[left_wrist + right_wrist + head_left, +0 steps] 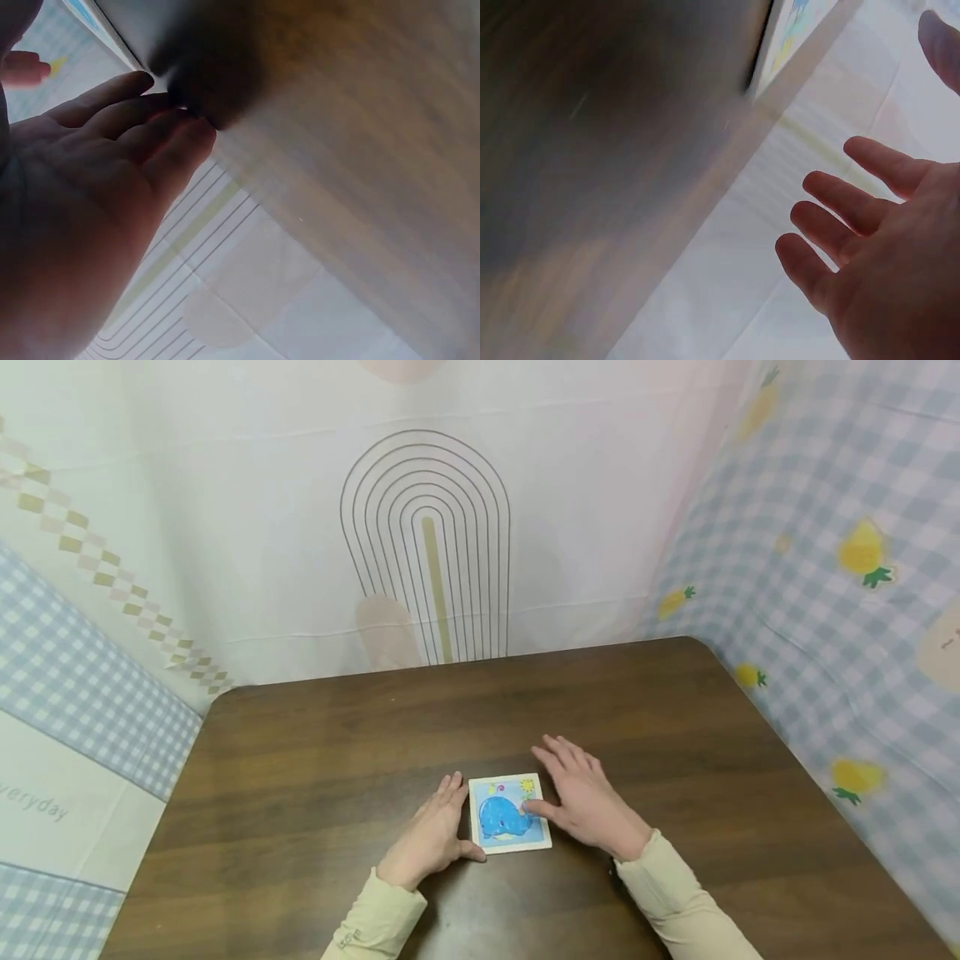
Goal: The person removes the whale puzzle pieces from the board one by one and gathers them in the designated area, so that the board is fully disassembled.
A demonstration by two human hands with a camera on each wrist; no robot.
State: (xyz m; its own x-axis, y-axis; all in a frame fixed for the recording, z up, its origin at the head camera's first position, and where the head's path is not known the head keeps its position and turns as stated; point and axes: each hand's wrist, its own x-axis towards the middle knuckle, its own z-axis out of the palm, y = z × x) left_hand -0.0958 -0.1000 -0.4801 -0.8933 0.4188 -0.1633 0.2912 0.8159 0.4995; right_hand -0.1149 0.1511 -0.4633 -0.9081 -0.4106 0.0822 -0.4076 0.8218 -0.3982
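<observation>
Head view shows the whale board [504, 817] face-up — wrist views (both) only slivers.

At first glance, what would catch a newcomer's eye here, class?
Probably the square, white-edged board with a blue whale, lying on the dark brown table between the left hand and right hand. Next, the thin-lined arch on the white cloth behind, then yellow pineapples on the blue checked cloth at right.

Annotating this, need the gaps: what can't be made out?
- Head: part of the whale picture, behind the thumb of the right grip.
- Head: lettering on the left sleeve, too small.
- Both wrist views: most of the picture, past the top edge.
- Left wrist: tabletop grain, blurred.
</observation>
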